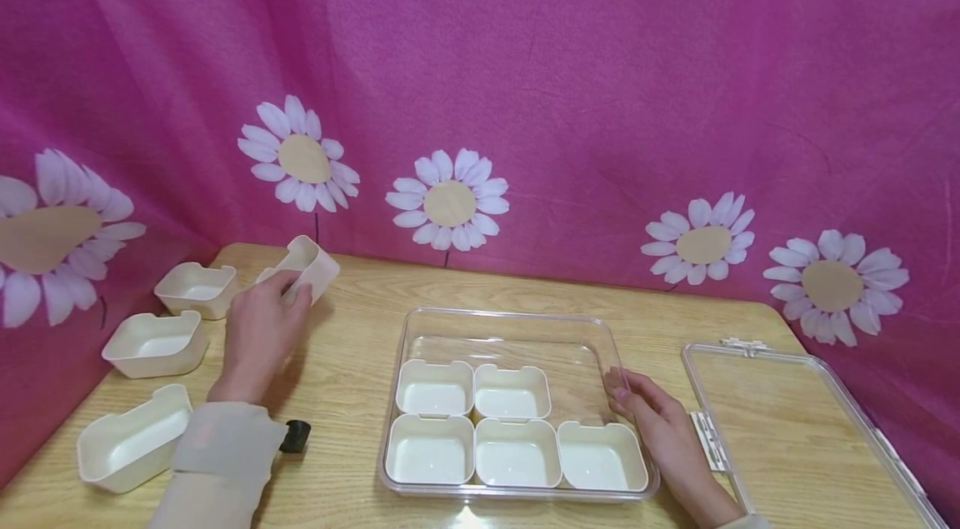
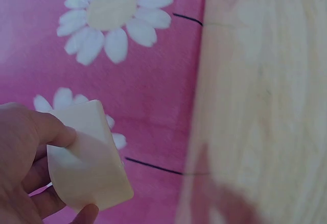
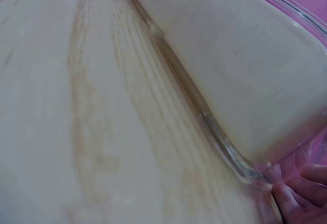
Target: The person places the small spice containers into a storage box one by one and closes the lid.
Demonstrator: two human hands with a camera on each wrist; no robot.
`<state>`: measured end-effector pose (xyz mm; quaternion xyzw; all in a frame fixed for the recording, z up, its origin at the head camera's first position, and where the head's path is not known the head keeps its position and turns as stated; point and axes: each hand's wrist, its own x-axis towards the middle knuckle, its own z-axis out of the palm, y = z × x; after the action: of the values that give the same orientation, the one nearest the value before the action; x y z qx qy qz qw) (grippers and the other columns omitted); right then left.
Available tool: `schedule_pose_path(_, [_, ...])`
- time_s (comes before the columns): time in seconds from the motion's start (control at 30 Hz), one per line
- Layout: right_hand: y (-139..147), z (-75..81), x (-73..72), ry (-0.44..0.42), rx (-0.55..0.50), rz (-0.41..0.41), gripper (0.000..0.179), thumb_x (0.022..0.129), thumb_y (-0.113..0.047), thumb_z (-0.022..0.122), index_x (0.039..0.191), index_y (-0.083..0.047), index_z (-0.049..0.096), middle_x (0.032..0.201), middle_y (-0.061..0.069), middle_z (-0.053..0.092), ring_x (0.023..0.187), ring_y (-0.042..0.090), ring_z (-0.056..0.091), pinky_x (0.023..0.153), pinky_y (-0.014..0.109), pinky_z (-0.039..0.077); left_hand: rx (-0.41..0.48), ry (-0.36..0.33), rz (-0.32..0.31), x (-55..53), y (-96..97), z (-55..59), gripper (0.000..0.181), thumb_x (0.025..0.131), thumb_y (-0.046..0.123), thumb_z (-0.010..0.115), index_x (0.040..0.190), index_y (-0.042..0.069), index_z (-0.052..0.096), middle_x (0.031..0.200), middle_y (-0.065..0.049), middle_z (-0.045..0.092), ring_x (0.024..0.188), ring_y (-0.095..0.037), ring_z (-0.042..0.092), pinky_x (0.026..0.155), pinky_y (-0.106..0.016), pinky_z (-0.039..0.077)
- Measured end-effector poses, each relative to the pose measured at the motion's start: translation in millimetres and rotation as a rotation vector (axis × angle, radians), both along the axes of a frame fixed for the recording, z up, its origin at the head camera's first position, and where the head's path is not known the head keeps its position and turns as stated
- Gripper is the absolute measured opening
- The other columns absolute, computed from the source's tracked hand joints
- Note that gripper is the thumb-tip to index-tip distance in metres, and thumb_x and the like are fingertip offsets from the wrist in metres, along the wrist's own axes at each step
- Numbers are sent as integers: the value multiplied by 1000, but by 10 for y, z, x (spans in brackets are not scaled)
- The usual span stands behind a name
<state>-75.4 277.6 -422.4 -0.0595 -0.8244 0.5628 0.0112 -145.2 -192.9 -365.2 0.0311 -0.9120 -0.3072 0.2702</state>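
With my left hand (image 1: 262, 325) I am pinching one small cream-white plastic tub (image 1: 321, 275) between thumb and fingers, tilting it above the far left part of the pale wood-grain desk (image 1: 352, 346). My right hand (image 1: 667, 421) is resting with loose fingers against the right side of a clear, shallow rectangular plastic box (image 1: 517, 314).

Inside that box, five matching cream tubs (image 1: 517, 454) are sitting upright: three are filling the near row, two are standing behind them at the left and middle. Bare base is showing at the right of that second row and along the back.

Further left, three more cream tubs (image 1: 156, 346) are standing apart on the desk, waiting. I am judging the loading a little past halfway: five are in, while the one I am holding and those three are remaining. To the right, the clear rectangular lid (image 1: 810, 421) with white clips is lying off the box, so closing is probably remaining too.
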Motion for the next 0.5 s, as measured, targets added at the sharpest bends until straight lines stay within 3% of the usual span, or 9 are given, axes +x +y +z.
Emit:
schedule_pose_path(0.27, [0, -8, -3, 16, -5, 11, 45, 109, -22, 51, 147, 3, 52, 149, 24, 58, 107, -14, 62, 95, 10, 50, -39, 122, -66, 68, 230, 175, 23, 96, 13, 64, 112, 1, 76, 99, -24, 78, 78, -46, 68, 72, -59, 51])
schedule_pose_path(0.5, [1, -12, -2, 24, -17, 12, 45, 109, -22, 51, 147, 3, 52, 148, 24, 58, 107, -13, 63, 95, 11, 51, -104, 125, -173, 163, 462, 313, 24, 98, 13, 66, 115, -1, 74, 106, -24, 78, 84, -43, 73, 76, -58, 57])
